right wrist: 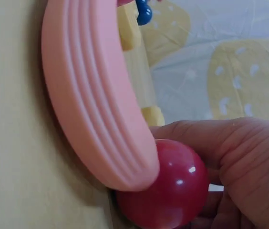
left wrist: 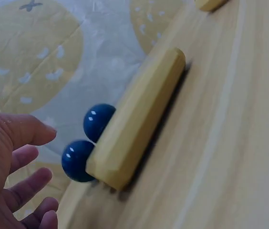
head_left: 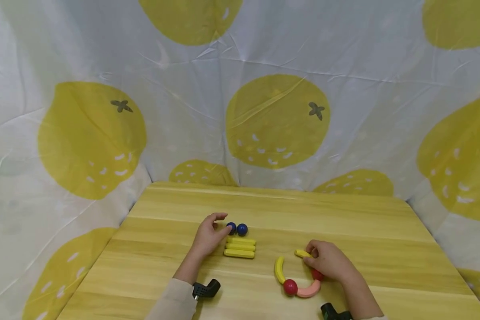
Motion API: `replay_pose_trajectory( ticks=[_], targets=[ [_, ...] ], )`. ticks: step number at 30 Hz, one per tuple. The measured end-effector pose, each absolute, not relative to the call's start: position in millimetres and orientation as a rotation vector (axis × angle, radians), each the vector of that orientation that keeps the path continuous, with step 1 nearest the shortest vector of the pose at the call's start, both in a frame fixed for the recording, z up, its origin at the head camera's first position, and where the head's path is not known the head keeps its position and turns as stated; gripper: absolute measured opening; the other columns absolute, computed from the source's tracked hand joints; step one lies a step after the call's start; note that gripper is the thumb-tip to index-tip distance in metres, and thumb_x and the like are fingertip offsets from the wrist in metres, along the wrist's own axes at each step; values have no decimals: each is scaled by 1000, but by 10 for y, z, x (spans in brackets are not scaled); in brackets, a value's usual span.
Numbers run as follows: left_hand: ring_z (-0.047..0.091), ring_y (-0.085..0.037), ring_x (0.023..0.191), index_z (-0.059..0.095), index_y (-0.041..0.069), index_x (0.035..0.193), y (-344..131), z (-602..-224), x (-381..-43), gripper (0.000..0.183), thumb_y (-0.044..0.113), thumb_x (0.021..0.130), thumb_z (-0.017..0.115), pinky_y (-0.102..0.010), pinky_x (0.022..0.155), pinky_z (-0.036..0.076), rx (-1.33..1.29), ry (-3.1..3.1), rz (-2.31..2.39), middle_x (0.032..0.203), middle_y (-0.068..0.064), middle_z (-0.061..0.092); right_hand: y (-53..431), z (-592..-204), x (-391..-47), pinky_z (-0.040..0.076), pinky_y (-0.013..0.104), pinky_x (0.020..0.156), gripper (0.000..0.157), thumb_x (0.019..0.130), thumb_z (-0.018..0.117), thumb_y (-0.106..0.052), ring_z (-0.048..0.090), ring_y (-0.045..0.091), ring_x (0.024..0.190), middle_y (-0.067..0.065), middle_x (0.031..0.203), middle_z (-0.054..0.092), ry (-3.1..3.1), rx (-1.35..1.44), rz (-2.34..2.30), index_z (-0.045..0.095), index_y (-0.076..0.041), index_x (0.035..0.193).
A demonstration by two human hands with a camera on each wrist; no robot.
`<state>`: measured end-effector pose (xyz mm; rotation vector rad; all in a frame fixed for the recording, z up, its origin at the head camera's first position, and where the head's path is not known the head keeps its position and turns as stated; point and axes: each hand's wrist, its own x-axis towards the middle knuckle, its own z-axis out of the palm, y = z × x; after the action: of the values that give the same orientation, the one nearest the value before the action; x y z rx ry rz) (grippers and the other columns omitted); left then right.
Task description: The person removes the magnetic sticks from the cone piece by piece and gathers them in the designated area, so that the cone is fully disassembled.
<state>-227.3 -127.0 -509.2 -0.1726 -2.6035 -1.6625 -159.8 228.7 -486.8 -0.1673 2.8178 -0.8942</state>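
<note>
My left hand (head_left: 210, 235) hovers beside two blue balls (head_left: 242, 229), its fingers loosely spread. A gap shows between thumb and blue ball (left wrist: 78, 161) in the left wrist view. Just in front of the balls lie several yellow sticks (head_left: 239, 254), side by side. On the right, my right hand (head_left: 330, 260) pinches a yellow piece (head_left: 302, 253) between thumb and fingers; its far end is hidden by the hand. Below it, a curved yellow piece (head_left: 279, 269), a red ball (head_left: 290, 287), a ribbed pink curved piece (head_left: 309, 291) and a second red ball (right wrist: 165, 188) form an arc.
The pieces lie on a wooden table (head_left: 164, 249). A pale cloth (head_left: 184, 124) printed with yellow fruit hangs behind the table and along both sides. Black camera mounts sit at the left wrist (head_left: 208, 289) and right wrist (head_left: 334, 312).
</note>
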Motion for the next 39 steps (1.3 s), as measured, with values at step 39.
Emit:
replay_pose_trajectory(
  ticks=[39],
  targets=[
    [62, 8, 82, 78, 25, 102, 267, -5167, -1167, 31, 51, 86, 79, -16, 69, 46, -710, -2836, -1201, 94, 19, 75, 2162, -4728, -1459, 53, 28, 46, 27, 90, 74, -15, 63, 15, 49, 6, 64, 63, 2542, -49, -1114, 52, -3, 100]
  ],
)
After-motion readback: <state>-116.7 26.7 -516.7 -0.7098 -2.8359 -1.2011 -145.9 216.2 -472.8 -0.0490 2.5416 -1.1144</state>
